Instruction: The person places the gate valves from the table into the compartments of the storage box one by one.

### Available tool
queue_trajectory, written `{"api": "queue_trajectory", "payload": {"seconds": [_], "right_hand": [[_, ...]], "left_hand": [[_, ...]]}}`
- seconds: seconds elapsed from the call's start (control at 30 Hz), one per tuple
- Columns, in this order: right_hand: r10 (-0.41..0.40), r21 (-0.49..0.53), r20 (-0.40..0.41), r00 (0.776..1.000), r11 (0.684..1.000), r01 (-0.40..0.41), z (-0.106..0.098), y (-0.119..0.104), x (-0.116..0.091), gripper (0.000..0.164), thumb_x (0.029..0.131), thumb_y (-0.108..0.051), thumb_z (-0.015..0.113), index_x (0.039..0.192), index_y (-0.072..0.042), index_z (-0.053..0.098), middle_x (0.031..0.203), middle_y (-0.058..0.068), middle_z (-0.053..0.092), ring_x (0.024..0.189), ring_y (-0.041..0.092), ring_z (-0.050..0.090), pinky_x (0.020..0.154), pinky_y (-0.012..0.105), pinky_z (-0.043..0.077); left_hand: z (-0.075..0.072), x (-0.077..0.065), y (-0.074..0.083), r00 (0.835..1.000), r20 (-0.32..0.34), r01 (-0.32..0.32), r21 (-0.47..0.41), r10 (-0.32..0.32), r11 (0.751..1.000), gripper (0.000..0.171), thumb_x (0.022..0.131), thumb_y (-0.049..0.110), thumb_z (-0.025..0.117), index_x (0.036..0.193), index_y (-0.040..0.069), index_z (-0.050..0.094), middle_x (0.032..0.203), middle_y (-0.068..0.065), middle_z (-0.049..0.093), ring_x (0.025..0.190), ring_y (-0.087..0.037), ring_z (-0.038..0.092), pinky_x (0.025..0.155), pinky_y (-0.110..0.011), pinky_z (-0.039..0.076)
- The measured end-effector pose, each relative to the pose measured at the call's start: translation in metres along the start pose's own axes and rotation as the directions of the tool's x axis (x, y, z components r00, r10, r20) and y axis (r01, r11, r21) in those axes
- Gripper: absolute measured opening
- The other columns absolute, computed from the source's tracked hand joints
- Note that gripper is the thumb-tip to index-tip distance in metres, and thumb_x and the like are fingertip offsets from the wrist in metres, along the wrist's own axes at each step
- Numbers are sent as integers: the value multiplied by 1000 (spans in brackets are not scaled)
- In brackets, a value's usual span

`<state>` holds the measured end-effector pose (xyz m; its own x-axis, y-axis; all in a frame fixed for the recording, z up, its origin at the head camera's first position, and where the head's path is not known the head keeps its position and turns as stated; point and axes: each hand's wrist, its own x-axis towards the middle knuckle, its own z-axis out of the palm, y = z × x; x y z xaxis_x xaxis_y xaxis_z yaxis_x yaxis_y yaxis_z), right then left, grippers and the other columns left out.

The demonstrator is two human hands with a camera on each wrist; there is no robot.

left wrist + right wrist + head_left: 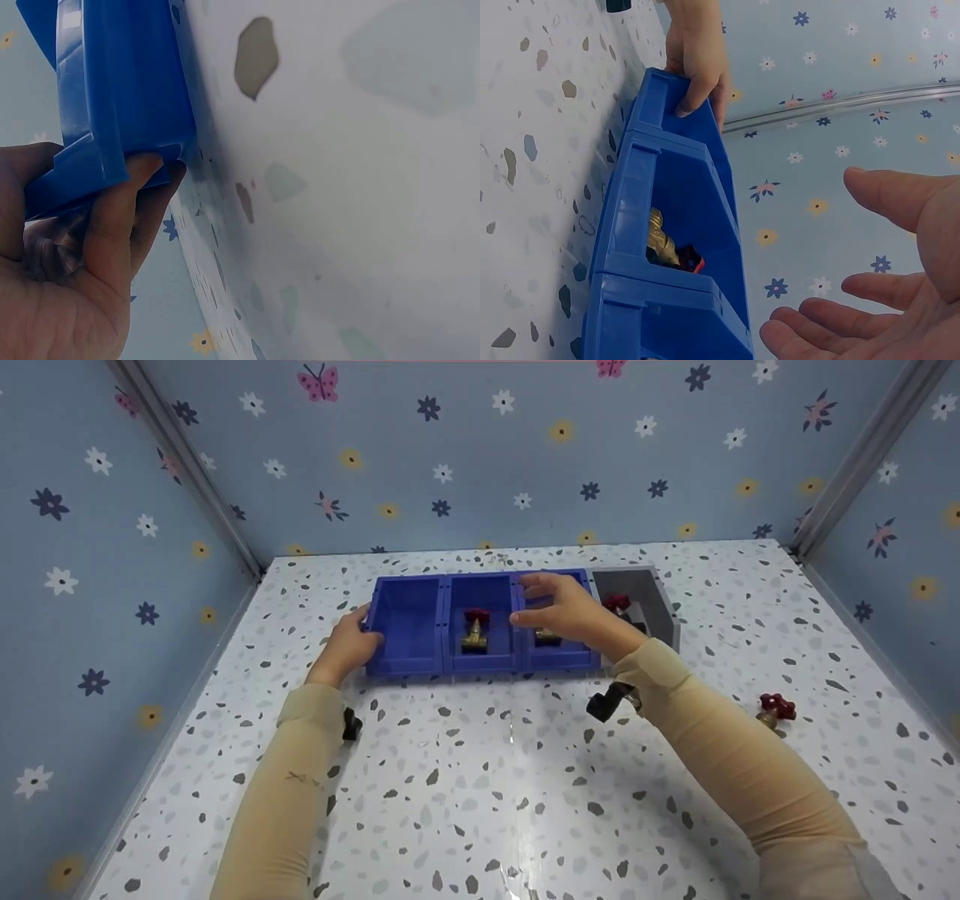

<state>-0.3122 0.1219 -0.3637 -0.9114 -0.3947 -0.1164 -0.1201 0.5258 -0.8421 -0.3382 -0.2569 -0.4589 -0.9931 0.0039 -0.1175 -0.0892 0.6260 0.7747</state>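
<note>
My left hand grips the side wall of the leftmost blue bin, thumb inside and fingers outside. That bin holds nothing; it joins the middle blue bin, where a brass valve with a red handwheel lies. Over the third blue bin hovers my right hand, its fingers spread and nothing held. A second brass valve shows partly below that hand. In the right wrist view, the right palm is held beside the row, apart from it.
A grey bin ends the row on the right, holding a valve with a red handwheel, partly hidden by my right forearm. Another red-handled valve lies on the speckled table at right. Flower-patterned walls close off the back and sides.
</note>
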Motion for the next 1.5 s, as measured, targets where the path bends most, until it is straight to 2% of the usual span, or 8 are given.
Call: {"api": "queue_trajectory", "payload": {"seconds": [0.33, 0.57, 0.87, 1.13, 1.4, 1.5], "right_hand": [[7, -38, -12, 1000, 999, -7, -12, 5, -12, 80, 99, -28, 81, 168, -12, 42, 165, 20, 49, 148, 39, 54, 116, 55, 52], [4, -21, -43, 999, 1000, -5, -23, 10, -18, 79, 100, -24, 80, 167, -9, 42, 165, 21, 50, 151, 41, 50, 121, 55, 48], [30, -21, -59, 998, 999, -31, -38, 22, -25, 79, 97, -21, 82, 165, -7, 44, 163, 23, 52, 147, 43, 54, 121, 55, 48], [-2, -45, -25, 1000, 999, 1, -51, 30, -33, 75, 97, -17, 82, 162, -2, 48, 158, 25, 56, 139, 43, 62, 120, 54, 49], [-13, -61, -21, 1000, 998, 12, -62, 38, -41, 71, 96, -15, 82, 159, -2, 53, 155, 26, 59, 138, 40, 62, 118, 54, 51], [-26, -72, -12, 1000, 997, 25, -67, 40, -44, 70, 96, -14, 82, 158, -1, 53, 154, 26, 60, 136, 41, 64, 114, 48, 55]], "left_hand": [[1, -3, 1, 1000, 4, -4, -12, 4, 1000, 80, 98, 7, 51, 173, 5, 25, 169, -30, 40, 157, -44, 42, 131, -58, 33], [1, -4, 1, 1000, 5, -5, -12, 5, 1000, 80, 97, 7, 51, 173, 6, 25, 168, -30, 42, 157, -43, 43, 131, -58, 33], [1, -4, 1, 1000, 7, 2, -6, -2, 1000, 79, 98, 7, 50, 173, 6, 25, 170, -29, 40, 158, -44, 41, 132, -59, 32], [1, -4, 2, 1000, 7, -1, -12, 1, 1000, 79, 98, 7, 51, 173, 6, 25, 171, -29, 39, 159, -44, 40, 132, -58, 32], [0, -2, 1, 1000, 7, -2, -7, 2, 1000, 79, 98, 7, 50, 173, 6, 24, 171, -29, 39, 159, -44, 39, 132, -59, 31], [0, -2, 0, 1000, 4, -4, -3, 4, 1000, 79, 98, 7, 50, 173, 6, 25, 171, -29, 39, 159, -44, 39, 132, -59, 31]]}}
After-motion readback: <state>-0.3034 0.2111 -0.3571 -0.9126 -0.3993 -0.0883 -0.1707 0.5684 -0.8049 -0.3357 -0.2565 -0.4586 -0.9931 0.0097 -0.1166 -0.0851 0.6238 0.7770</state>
